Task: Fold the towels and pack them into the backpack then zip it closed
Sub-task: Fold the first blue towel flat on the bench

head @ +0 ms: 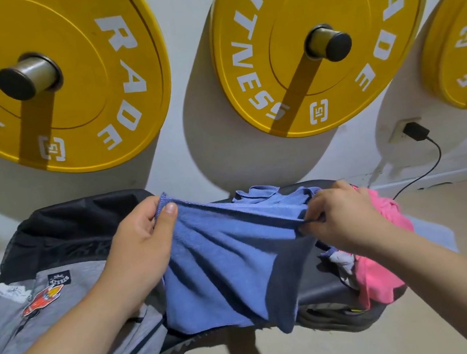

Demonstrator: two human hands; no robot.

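The left hand (142, 243) pinches one top corner of a blue towel (227, 267) between thumb and curled fingers, and the right hand (343, 218) grips the towel's upper edge at the other end, fingers curled round the hem. The towel hangs stretched between the two hands, its lower part draped in loose folds over the front of a dark padded tabletop (325, 281). Left of the towel, a grey and black backpack (63, 296) with sewn-on patches lies on the same tabletop, partly under the left forearm. Behind the held towel lies a second blue cloth (259, 195), crumpled. Under and beside the right wrist sits a pink towel (383, 269) in a heap, with a small whitish cloth (341, 262) just beside it. On the white wall behind hang yellow weight plates (62, 80) on pegs, and a black charger (415, 131) is plugged into a wall socket, its cable trailing down toward the floor (455, 205).
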